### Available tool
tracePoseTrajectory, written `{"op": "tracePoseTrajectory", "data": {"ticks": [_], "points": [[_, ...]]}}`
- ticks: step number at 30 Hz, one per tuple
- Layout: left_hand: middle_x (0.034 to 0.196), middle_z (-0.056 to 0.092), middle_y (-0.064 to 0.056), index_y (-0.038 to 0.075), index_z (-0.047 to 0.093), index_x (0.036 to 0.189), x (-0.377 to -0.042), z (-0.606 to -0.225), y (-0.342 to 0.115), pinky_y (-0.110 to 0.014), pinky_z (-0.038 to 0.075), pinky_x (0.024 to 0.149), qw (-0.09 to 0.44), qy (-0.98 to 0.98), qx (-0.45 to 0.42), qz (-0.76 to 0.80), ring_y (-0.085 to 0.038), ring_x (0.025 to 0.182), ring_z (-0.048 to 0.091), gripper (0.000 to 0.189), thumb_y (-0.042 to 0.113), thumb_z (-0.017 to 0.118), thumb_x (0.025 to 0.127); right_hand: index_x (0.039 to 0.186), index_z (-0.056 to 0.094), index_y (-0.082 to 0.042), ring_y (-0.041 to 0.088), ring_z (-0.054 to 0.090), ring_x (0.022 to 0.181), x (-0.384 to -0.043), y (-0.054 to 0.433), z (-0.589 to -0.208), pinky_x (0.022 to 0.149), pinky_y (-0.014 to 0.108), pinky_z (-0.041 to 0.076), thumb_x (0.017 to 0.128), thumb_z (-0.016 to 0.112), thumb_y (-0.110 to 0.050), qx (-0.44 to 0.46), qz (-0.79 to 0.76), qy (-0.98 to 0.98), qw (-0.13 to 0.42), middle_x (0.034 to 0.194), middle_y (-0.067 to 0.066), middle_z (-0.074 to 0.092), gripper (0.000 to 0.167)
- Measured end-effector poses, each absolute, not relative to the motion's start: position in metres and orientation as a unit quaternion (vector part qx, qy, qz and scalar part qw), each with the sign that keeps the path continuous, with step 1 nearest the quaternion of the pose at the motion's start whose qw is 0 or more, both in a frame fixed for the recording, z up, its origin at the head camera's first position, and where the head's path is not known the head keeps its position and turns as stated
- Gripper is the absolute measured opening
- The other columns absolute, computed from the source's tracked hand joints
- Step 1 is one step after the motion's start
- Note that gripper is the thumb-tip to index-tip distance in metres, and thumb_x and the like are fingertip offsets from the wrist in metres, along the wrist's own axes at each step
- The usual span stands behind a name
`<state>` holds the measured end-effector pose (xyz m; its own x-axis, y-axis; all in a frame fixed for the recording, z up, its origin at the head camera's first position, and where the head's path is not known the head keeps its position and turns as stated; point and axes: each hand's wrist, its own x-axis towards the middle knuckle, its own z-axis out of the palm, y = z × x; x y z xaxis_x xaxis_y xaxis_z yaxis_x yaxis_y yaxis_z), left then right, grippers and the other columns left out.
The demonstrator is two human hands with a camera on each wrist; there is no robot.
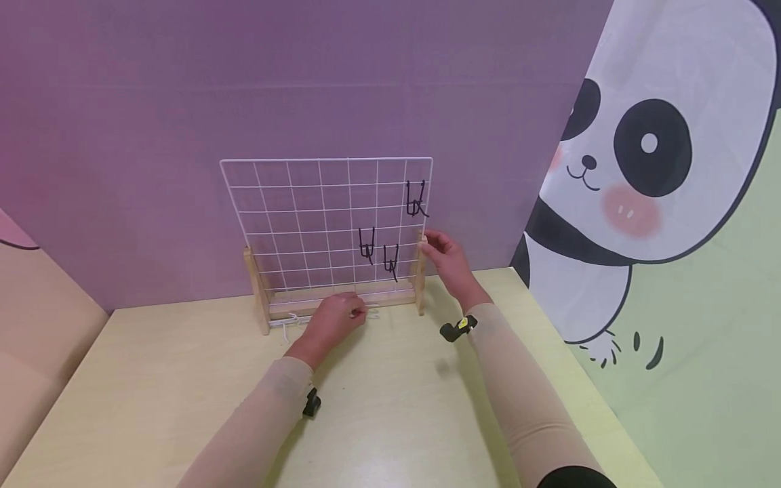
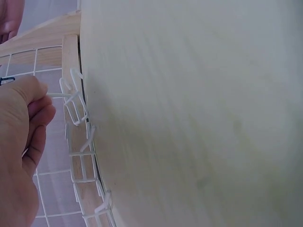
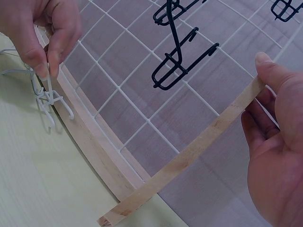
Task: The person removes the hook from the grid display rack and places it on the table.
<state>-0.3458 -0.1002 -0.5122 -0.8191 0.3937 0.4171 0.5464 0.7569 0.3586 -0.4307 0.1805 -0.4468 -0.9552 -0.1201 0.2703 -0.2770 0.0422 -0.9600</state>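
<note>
A white wire grid stands upright in a wooden base. Several black hooks hang on its right half, one high near the edge and others lower down. My left hand, low in front of the grid, pinches a white hook by its stem between thumb and forefinger. More white hooks lie along the base's lower rail in the left wrist view. At the grid's right side my right hand grips the top of the wooden side post, thumb in front and fingers behind.
The stand rests on a pale wooden table, near a purple backdrop. Its left wooden post stands at the far side from my right hand. A panda picture covers the wall on the right.
</note>
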Motion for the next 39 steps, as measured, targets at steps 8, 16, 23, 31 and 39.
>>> {"op": "tracePoseTrajectory", "data": {"ticks": [8, 16, 23, 31, 39], "points": [[0.097, 0.073, -0.001, 0.007, 0.083, 0.103, -0.3454, -0.5139, -0.0990, -0.037, 0.063, 0.089, 0.118, -0.935, -0.228, -0.245, -0.020, 0.089, 0.066, 0.005, 0.006, 0.081, 0.099, 0.146, 0.064, 0.002, 0.023, 0.062, 0.131, -0.4318, 0.1817, -0.4485, 0.123, 0.044, 0.046, 0.111, 0.068, -0.013, 0.140, 0.679, -0.718, 0.058, 0.144, 0.023, 0.066, 0.038], [0.098, 0.073, -0.001, 0.006, 0.083, 0.108, -0.3456, -0.5151, -0.0997, -0.039, 0.063, 0.090, 0.089, -0.936, -0.220, -0.258, -0.020, 0.090, 0.067, 0.010, 0.009, 0.080, 0.099, 0.146, 0.064, 0.003, 0.020, 0.062, 0.128, -0.4303, 0.1815, -0.4474, 0.123, 0.044, 0.046, 0.111, 0.068, -0.012, 0.143, 0.684, -0.713, 0.056, 0.145, 0.025, 0.066, 0.039], [0.104, 0.076, -0.003, 0.005, 0.082, 0.115, -0.3449, -0.5145, -0.1010, -0.043, 0.062, 0.097, 0.057, -0.939, -0.215, -0.261, -0.023, 0.097, 0.070, 0.017, 0.013, 0.080, 0.101, 0.145, 0.064, 0.004, 0.016, 0.063, 0.122, -0.4312, 0.1807, -0.4475, 0.122, 0.044, 0.047, 0.110, 0.068, -0.010, 0.145, 0.686, -0.710, 0.061, 0.143, 0.026, 0.066, 0.038], [0.109, 0.078, -0.007, 0.001, 0.081, 0.120, -0.3449, -0.5155, -0.1035, -0.046, 0.062, 0.099, 0.042, -0.934, -0.228, -0.273, -0.026, 0.102, 0.072, 0.023, 0.012, 0.080, 0.100, 0.146, 0.063, 0.003, 0.019, 0.062, 0.126, -0.4315, 0.1809, -0.4474, 0.122, 0.043, 0.047, 0.111, 0.067, -0.011, 0.138, 0.681, -0.716, 0.058, 0.143, 0.022, 0.066, 0.038], [0.109, 0.077, -0.007, 0.001, 0.080, 0.120, -0.3443, -0.5144, -0.1019, -0.045, 0.062, 0.098, 0.032, -0.933, -0.232, -0.273, -0.024, 0.101, 0.070, 0.025, 0.010, 0.084, 0.097, 0.147, 0.063, 0.003, 0.018, 0.062, 0.125, -0.4320, 0.1813, -0.4471, 0.122, 0.043, 0.046, 0.111, 0.067, -0.011, 0.139, 0.684, -0.714, 0.057, 0.144, 0.024, 0.065, 0.039]]}}
